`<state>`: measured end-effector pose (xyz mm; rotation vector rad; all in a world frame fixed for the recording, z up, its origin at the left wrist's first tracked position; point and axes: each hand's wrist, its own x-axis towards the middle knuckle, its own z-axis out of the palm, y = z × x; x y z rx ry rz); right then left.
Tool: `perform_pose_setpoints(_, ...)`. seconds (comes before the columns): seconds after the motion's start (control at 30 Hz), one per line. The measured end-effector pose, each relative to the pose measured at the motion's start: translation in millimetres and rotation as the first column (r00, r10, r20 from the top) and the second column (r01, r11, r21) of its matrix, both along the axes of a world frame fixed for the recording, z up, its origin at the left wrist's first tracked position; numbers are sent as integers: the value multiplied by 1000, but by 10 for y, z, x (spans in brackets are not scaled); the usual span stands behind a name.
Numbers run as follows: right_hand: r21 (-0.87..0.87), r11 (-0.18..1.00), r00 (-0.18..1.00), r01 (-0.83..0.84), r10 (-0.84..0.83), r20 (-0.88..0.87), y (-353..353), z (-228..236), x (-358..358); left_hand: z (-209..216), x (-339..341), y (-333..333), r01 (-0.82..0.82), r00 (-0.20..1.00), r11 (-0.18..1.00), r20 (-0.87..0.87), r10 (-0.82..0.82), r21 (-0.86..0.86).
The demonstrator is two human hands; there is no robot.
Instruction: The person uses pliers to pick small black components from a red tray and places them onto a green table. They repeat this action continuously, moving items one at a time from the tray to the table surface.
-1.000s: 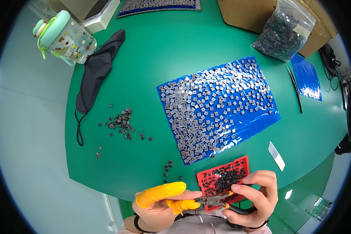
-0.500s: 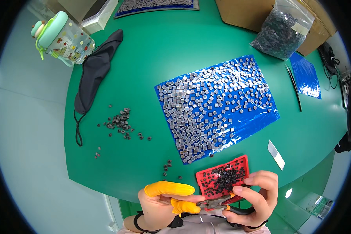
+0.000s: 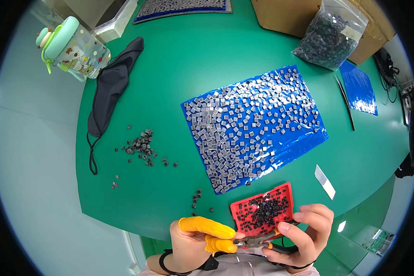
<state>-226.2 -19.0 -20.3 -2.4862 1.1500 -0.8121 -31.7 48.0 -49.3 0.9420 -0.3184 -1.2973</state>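
Note:
My right hand (image 3: 309, 234) is wrapped round a pair of small pliers (image 3: 254, 241) with black, orange and red handles, jaws pointing left. Yellow finger covers are on the thumb and a finger of my left hand (image 3: 198, 237). Its fingertips pinch together right at the plier jaws; whatever small piece sits between them is hidden. Just beyond the pliers lies a red tray (image 3: 235, 212) strewn with tiny black parts (image 3: 267, 209). Further off, a blue sheet (image 3: 301, 142) carries many small square grey pieces (image 3: 216, 142).
Small dark pieces (image 3: 141, 143) lie heaped at left, with several more (image 3: 194, 200) nearer me. A black fabric mask (image 3: 110, 94) and a cup (image 3: 80, 50) stand left. At right are tweezers (image 3: 345, 102), a white strip (image 3: 325, 182), a filled plastic bag (image 3: 329, 39) and a cardboard box (image 3: 280, 17).
My left hand has shifted slightly right and down, its fingertips still at the plier jaws. The right hand has moved a little to the right, still gripping the pliers.

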Motion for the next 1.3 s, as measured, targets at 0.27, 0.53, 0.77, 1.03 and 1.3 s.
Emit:
perform_pose_setpoints(0.27,146,989,994,-14,-3,114,-32,-16,41,-4,13,1,2,991,999,-130,-6,-33)
perform_pose_setpoints(0.53,152,988,992,-22,2,125,-40,-25,47,63,-23,-50,11,989,999,145,-19,53)
perform_pose_setpoints(0.77,151,988,973,-28,-8,230,-11,-74,34,-25,20,127,72,949,997,308,-74,17)
perform_pose_setpoints(1.03,286,954,954,-93,3,300,2,-60,66,-143,87,12,181,688,929,717,114,-322)
perform_pose_setpoints(1.3,260,960,964,-108,37,264,-2,-53,42,-152,72,35,318,703,913,709,-48,-254)
